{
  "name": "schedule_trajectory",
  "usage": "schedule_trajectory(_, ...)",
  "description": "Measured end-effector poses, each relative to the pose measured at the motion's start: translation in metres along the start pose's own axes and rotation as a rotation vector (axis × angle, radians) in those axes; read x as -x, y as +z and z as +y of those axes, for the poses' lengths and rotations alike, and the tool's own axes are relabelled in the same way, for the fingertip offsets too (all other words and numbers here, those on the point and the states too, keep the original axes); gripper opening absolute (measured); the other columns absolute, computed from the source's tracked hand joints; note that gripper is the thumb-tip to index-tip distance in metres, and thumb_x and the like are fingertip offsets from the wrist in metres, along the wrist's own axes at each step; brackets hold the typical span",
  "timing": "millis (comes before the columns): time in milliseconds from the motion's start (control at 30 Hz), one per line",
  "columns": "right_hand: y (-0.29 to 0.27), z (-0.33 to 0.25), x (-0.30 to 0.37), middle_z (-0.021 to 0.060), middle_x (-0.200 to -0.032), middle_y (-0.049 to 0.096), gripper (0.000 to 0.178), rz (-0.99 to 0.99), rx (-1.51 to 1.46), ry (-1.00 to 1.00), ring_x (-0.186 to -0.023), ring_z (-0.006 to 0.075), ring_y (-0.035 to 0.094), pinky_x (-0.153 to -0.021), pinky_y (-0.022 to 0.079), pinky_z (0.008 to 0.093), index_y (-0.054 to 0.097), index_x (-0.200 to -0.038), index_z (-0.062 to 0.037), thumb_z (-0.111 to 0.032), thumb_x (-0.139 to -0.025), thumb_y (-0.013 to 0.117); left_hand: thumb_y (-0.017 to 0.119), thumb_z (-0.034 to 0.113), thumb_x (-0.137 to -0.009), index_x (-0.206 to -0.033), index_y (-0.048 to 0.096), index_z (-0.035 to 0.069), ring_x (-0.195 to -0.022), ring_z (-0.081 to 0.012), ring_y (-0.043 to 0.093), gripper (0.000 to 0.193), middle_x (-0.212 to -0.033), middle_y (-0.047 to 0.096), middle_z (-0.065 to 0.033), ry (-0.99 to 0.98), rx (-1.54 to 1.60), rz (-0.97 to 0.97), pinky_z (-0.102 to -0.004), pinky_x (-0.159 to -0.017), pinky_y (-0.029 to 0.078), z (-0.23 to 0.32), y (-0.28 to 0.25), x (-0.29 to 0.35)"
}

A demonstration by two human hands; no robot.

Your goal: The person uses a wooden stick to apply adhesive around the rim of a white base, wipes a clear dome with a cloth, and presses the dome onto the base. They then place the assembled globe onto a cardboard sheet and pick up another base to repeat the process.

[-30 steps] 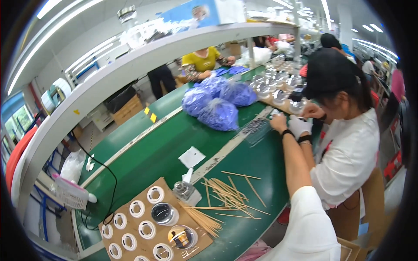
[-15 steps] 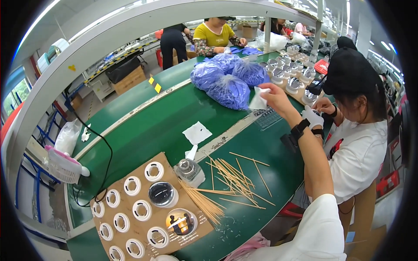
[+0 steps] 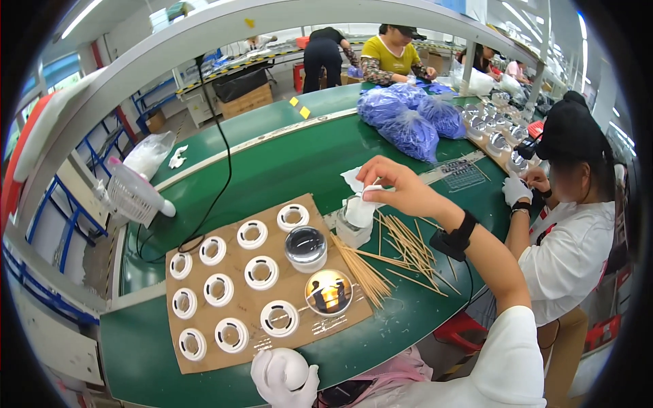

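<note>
My bare right hand [image 3: 398, 183], with a black band at its wrist, pinches a crumpled white wipe [image 3: 373, 195] over a small clear bottle [image 3: 355, 214]. The wipe and fingers partly hide the bottle's top. My left hand [image 3: 272, 384], in a white glove, is closed around a white rounded piece [image 3: 295, 372] at the cardboard's near edge. On the cardboard sheet [image 3: 238, 282] lie several white slotted rings [image 3: 261, 272]. Toward its right side are a clear-domed piece with a dark inside [image 3: 306, 246] and a round piece with an orange picture [image 3: 328, 294].
Thin wooden sticks [image 3: 408, 245] lie loose beside the bottle. Blue-filled plastic bags [image 3: 408, 122] stand farther back. A black cable [image 3: 228, 146] hangs down near a white fan [image 3: 136, 194]. At right, a co-worker in a black cap [image 3: 571, 204] handles a part near several domed pieces.
My right hand has come down and nearer with the wipe, from beside the blue bags to the bottle. My left hand is now fully in view; the whole view has shifted.
</note>
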State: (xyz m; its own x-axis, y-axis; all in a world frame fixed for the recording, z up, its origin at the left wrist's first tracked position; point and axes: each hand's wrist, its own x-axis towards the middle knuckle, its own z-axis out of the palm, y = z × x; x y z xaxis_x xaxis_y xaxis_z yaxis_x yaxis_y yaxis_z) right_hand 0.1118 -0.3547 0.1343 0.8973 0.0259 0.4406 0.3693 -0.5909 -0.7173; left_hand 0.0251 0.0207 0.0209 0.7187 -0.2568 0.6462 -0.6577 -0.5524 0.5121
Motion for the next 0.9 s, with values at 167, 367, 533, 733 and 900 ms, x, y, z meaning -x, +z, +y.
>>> schedule_trajectory(167, 0.022, 0.003, -0.006, 0.0078, -0.074, 0.057, 0.019, 0.086, 0.237, 0.067, -0.062, 0.0186, 0.055, -0.058, 0.045, 0.0310, 0.053, -0.082, -0.0021, -0.008, -0.077, 0.071, 0.082, 0.011, -0.053, -0.119, 0.048, 0.008, -0.108, -0.0379, 0.049, 0.074, -0.121, 0.047, -0.0198, 0.000, 0.026, 0.013, -0.0455, -0.089, 0.042, -0.005, 0.000, 0.003)
schedule_trajectory(367, 0.022, 0.001, -0.003, 0.0115, -0.084, 0.057, 0.019, 0.004, 0.470, -0.002, -0.072, 0.0268, 0.058, -0.064, 0.047, 0.0342, 0.056, -0.082, -0.0003, -0.012, -0.078, 0.070, 0.082, 0.011, -0.053, -0.119, 0.048, 0.008, -0.108, -0.0383, 0.049, 0.074, -0.121, 0.046, -0.0193, 0.032, 0.030, 0.015, -0.0460, -0.089, 0.042, -0.005, 0.000, 0.003)
schedule_trajectory(533, 0.038, -0.007, 0.010, 0.0151, -0.102, 0.051, 0.023, -0.084, 0.560, -0.110, -0.085, 0.0284, 0.057, -0.070, 0.048, 0.0371, 0.059, -0.095, 0.0014, -0.013, -0.080, 0.069, 0.082, 0.013, -0.054, -0.120, 0.047, 0.008, -0.109, -0.0389, 0.049, 0.074, -0.121, 0.046, -0.0196, 0.045, 0.022, 0.015, -0.0463, -0.090, 0.042, -0.006, -0.002, 0.004)
schedule_trajectory(733, 0.035, -0.006, 0.010, 0.0152, -0.092, 0.055, 0.019, 0.036, 0.599, -0.035, -0.079, 0.0326, 0.057, -0.069, 0.047, 0.0394, 0.065, -0.093, 0.0015, -0.006, -0.077, 0.067, 0.082, 0.014, -0.055, -0.120, 0.047, 0.009, -0.108, -0.0390, 0.049, 0.074, -0.121, 0.046, -0.0196, 0.061, 0.024, 0.008, -0.0464, -0.089, 0.042, -0.007, -0.002, 0.004)
schedule_trajectory(900, 0.031, -0.008, 0.006, 0.0151, -0.082, 0.058, 0.015, 0.017, 0.598, -0.096, -0.077, 0.0336, 0.059, -0.069, 0.048, 0.0417, 0.071, -0.089, -0.0025, 0.000, -0.075, 0.064, 0.081, 0.013, -0.055, -0.121, 0.046, 0.009, -0.108, -0.0388, 0.049, 0.075, -0.121, 0.046, -0.0195, 0.046, 0.019, 0.009, -0.0461, -0.089, 0.042, -0.007, -0.001, 0.004)
